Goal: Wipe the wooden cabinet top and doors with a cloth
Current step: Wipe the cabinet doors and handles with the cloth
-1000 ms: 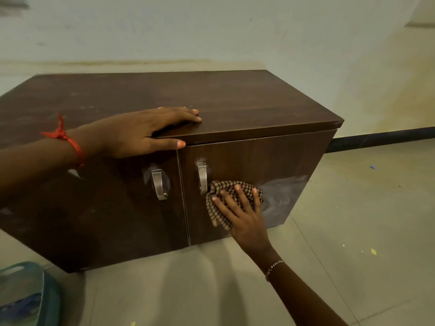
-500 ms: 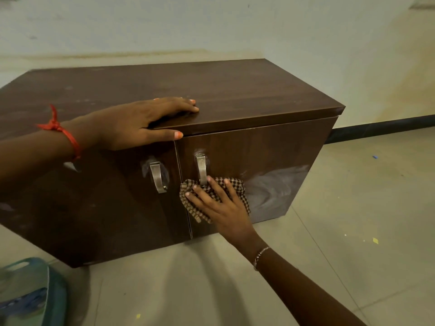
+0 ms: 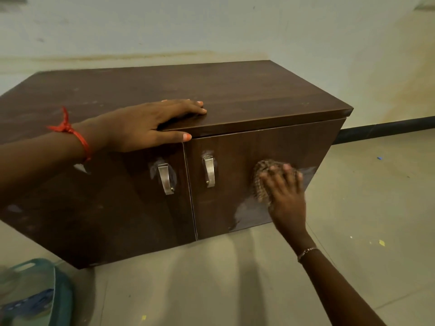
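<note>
Wooden cabinet (image 3: 247, 90): a low, dark brown box with a wood-grain finish, standing on the floor (image 3: 235, 278) close to a pale wall (image 3: 211, 27), both doors closed.

At the far lower left, the rim of a teal plastic container (image 3: 58, 290) lies on the floor just in front of the cabinet's near corner, out of focus. Above it the left forearm reaches in with a red thread (image 3: 70, 132) tied round the wrist. The left hand (image 3: 146, 128) lies on the front edge of the cabinet top, fingers straight and flat on the wood and thumb along the edge above the seam between the doors; it holds nothing.

The left door (image 3: 106, 208) is glossy, with faint dusty smudges, and carries a curved brushed-metal handle (image 3: 166, 178) ringed by a pale smear. Just past the seam, the right door (image 3: 235, 149) has a matching handle (image 3: 209, 171). Further right on this door sits a brown-and-cream checked cloth (image 3: 260, 180), bunched and blurred. The right hand (image 3: 286, 196) presses it flat to the panel with fingers spread, covering much of it. A whitish sheen shows on the door below and beside the cloth. A thin beaded bracelet (image 3: 307, 252) circles the right wrist.

The floor is smooth pale tile with thin joints and a few yellow and blue specks. A black skirting strip (image 3: 388, 128) runs along the wall's foot at right.
</note>
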